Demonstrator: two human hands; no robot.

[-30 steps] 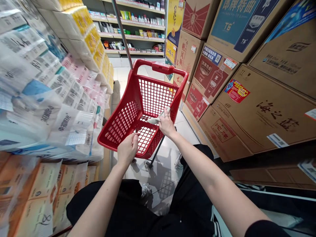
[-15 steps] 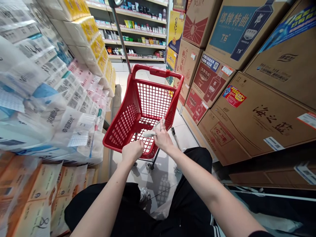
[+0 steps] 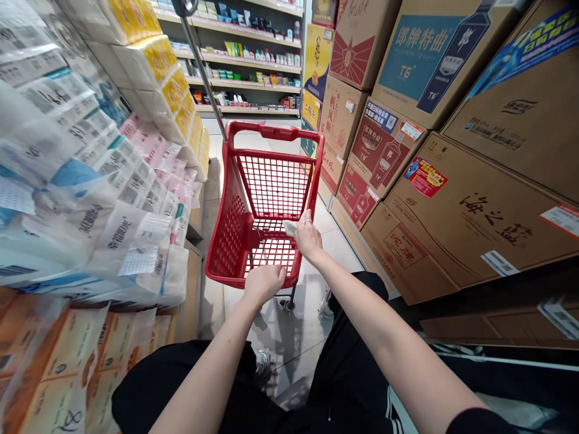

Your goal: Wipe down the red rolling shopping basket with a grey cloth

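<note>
A red plastic shopping cart (image 3: pixel 228 238) with a grid-like basket stands in front of me between my knees and the far shelves. My left hand (image 3: pixel 265 283) is closed over the basket's near rim, its fingers curled out of sight. My right hand (image 3: pixel 310 238) is at the basket's right side, fingers folded around a small whitish cloth (image 3: pixel 290 228). Only a bit of the cloth shows left of the fingers; the rest is hidden.
Wrapped paper packs (image 3: pixel 136 235) are piled along the left. Stacked cardboard cartons (image 3: pixel 470 211) wall the right side. Shelves of small bottles and tubes (image 3: pixel 253 57) stand ahead. A metal pole (image 3: pixel 205 72) rises by the cart's far left corner.
The cart has turned, its near end swinging right and its far end left. My left hand has shifted right with the rim. My right hand has moved right, and less of the cloth shows.
</note>
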